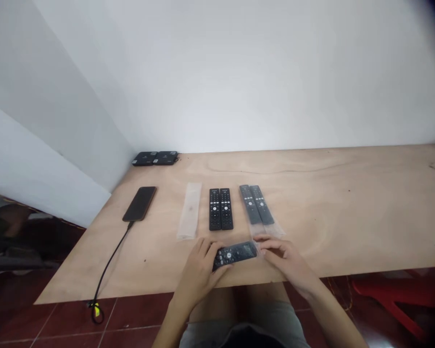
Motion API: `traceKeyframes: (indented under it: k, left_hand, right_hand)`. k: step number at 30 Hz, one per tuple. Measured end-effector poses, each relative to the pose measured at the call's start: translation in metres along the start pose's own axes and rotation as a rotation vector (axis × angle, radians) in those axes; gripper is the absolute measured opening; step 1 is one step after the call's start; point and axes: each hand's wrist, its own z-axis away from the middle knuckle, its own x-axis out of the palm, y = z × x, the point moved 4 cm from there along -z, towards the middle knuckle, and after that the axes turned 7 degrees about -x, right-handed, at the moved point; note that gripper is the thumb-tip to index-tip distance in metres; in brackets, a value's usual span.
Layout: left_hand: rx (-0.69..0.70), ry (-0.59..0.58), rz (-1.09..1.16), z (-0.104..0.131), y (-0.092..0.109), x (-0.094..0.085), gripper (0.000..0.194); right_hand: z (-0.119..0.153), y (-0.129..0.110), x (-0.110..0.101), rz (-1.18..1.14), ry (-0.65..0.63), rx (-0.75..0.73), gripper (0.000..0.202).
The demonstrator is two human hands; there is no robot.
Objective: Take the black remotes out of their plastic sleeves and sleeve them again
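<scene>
Near the table's front edge, a black remote (239, 253) in a clear plastic sleeve lies sideways between my hands. My left hand (203, 263) grips its left end, thumb below and fingers above. My right hand (284, 258) pinches the sleeve's loose plastic at the right end. Just beyond are two bare black remotes (221, 209) side by side. To their right, two remotes (256, 205) lie in clear sleeves, touching each other. An empty-looking flat plastic sleeve (190, 210) rests to the left of the bare pair.
A phone (140, 203) with a black cable (110, 263) running off the front edge lies at the left of the wooden table (348, 217). Two black boxes (155, 158) stand at the back left by the wall. A red stool (395, 295) is below right.
</scene>
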Motion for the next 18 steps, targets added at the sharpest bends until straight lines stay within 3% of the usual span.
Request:
traceKeyframes:
  k: [10,14,18]
  left_hand:
    - [-0.003,-0.002,0.000,0.000,0.001,0.000,0.036]
    - [-0.001,-0.004,0.003,-0.001,0.002,0.000,0.034]
    - [-0.017,-0.005,0.006,-0.002,0.001,0.000,0.036]
  right_hand:
    - [-0.001,0.004,0.005,-0.077,0.045,0.041,0.050]
    - [-0.002,0.004,0.008,-0.079,-0.014,0.068,0.053]
    - [-0.004,0.008,0.009,-0.078,0.025,0.050,0.047]
